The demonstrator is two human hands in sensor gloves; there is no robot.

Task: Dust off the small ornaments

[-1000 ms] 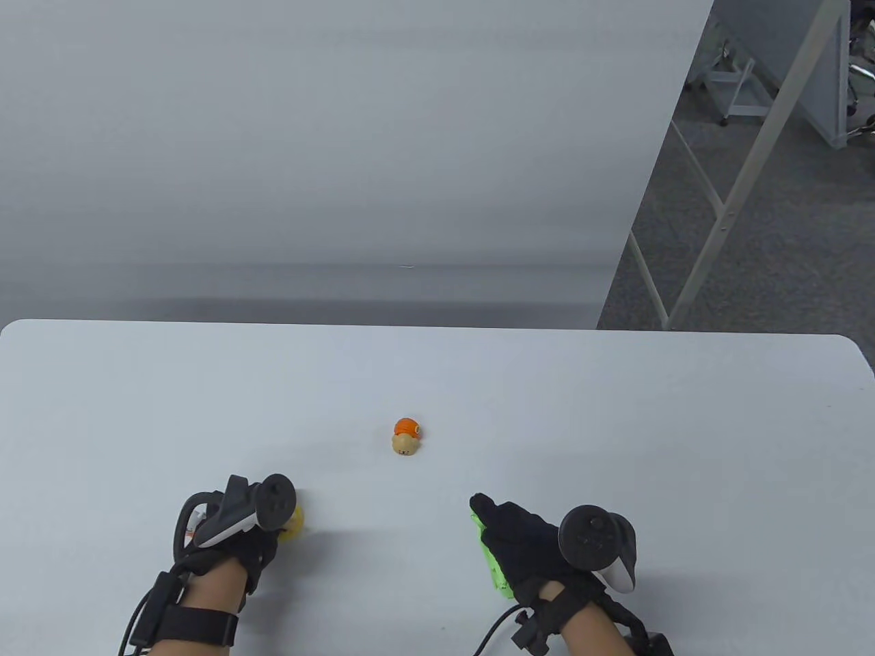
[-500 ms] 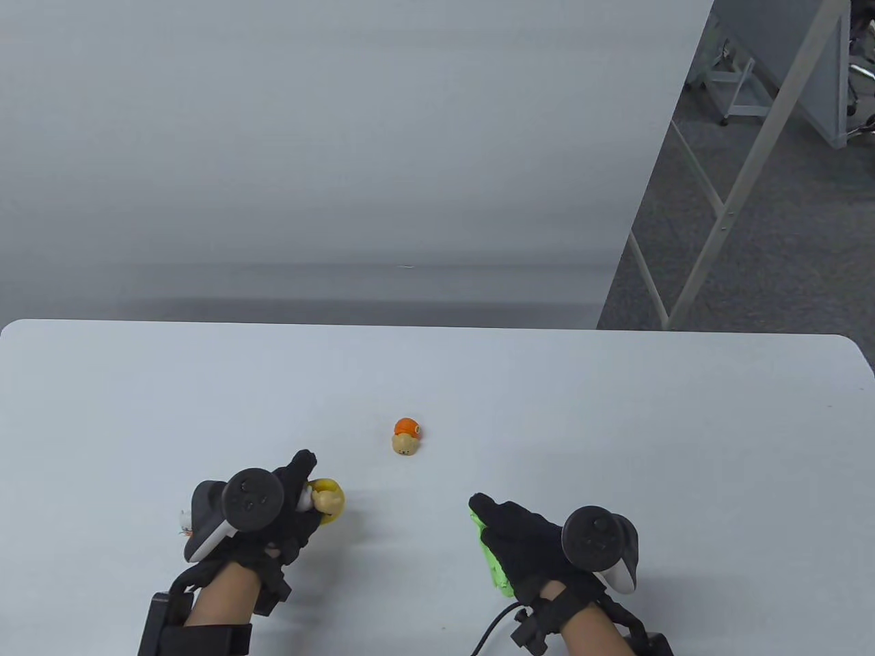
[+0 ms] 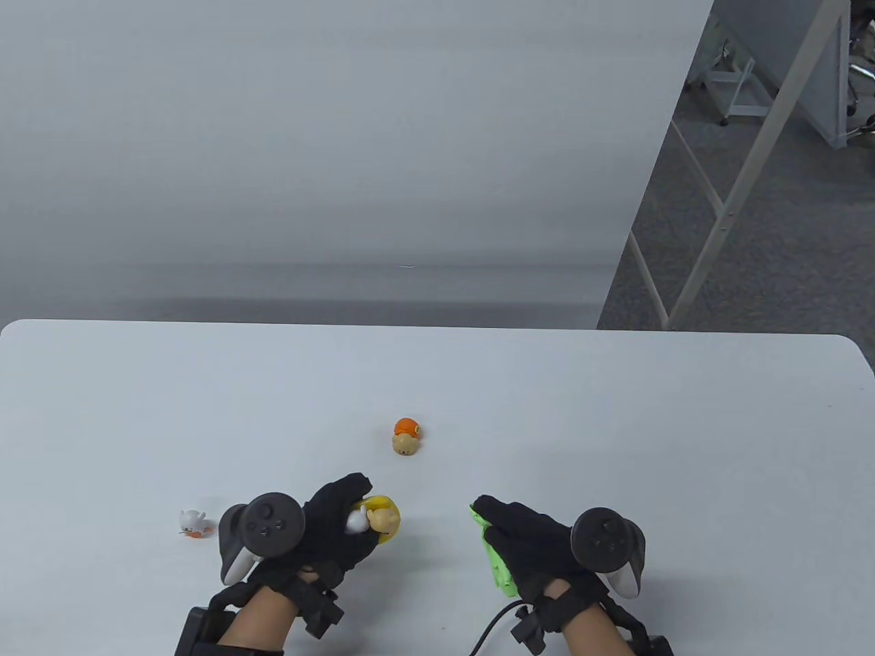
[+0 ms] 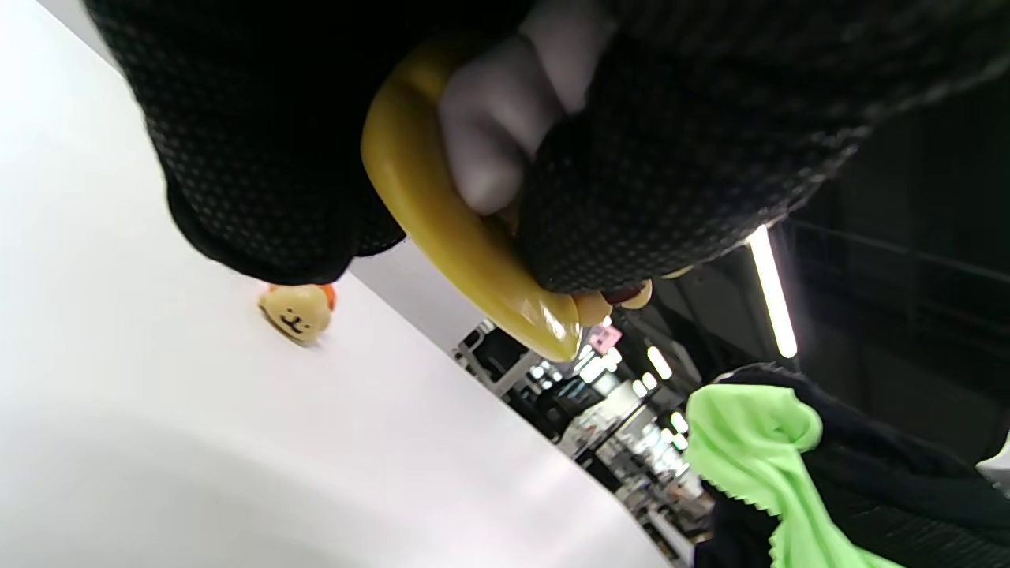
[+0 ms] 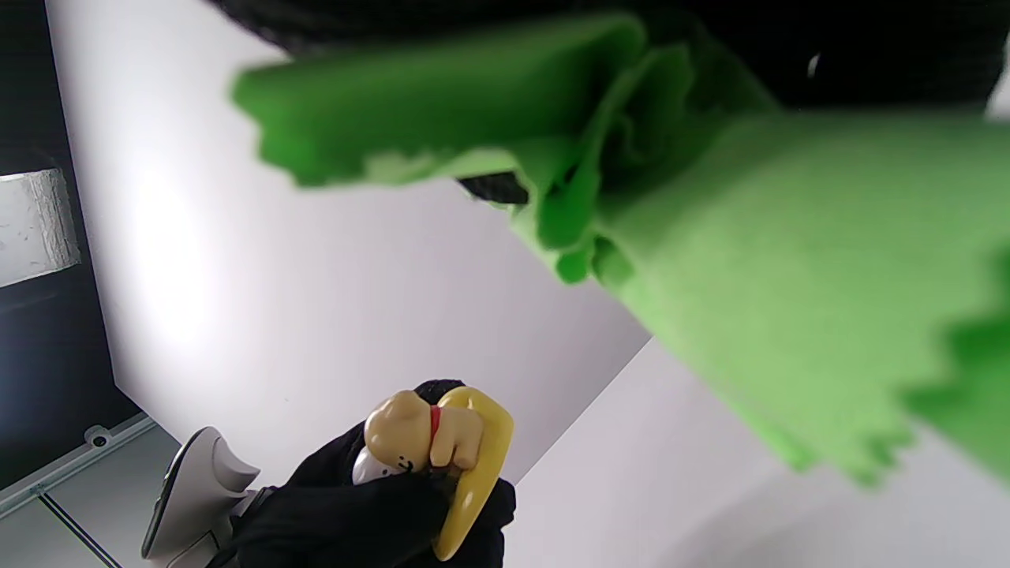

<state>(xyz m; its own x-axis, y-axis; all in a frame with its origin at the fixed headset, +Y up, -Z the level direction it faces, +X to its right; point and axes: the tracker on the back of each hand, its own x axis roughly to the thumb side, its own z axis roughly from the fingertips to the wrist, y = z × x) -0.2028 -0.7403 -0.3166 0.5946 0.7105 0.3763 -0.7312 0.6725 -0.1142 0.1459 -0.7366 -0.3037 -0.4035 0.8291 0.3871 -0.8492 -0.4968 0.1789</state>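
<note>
My left hand (image 3: 342, 529) grips a yellow banana-shaped ornament with a tan dog figure (image 3: 380, 518) and holds it above the table; it also shows in the left wrist view (image 4: 442, 213) and the right wrist view (image 5: 450, 450). My right hand (image 3: 526, 540) holds a green cloth (image 3: 493, 557), seen large in the right wrist view (image 5: 750, 237). The two hands are a short gap apart. An orange and tan ornament (image 3: 406, 436) stands on the table beyond them. A small white and orange ornament (image 3: 192, 523) lies left of my left hand.
The white table (image 3: 615, 424) ends at a far edge in front of a grey wall. Metal frame legs (image 3: 724, 205) stand on the floor at the right.
My left hand has lifted the yellow ornament and carried it right toward my right hand, uncovering the small white ornament. My right hand has hardly moved.
</note>
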